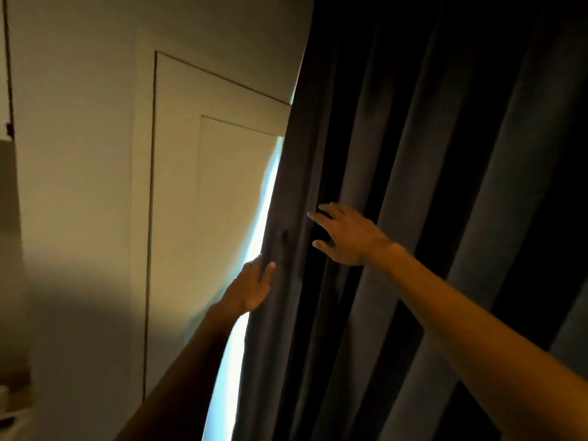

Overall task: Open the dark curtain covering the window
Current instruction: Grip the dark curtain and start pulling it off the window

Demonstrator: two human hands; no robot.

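Note:
A dark pleated curtain (pixel 429 186) fills the right half of the view and hangs in deep folds. Its left edge stands slightly off the wall, and a thin strip of bright window light (pixel 229 361) shows there. My left hand (pixel 253 286) grips that left edge, thumb in front of the cloth and fingers curled behind it. My right hand (pixel 345 233) is higher and further right, fingers spread, reaching into a fold; whether it touches the cloth is unclear.
A pale wall with a panelled white door or shutter frame (pixel 191 202) lies left of the curtain. A dim surface with small objects (pixel 12 405) sits at the lower left corner.

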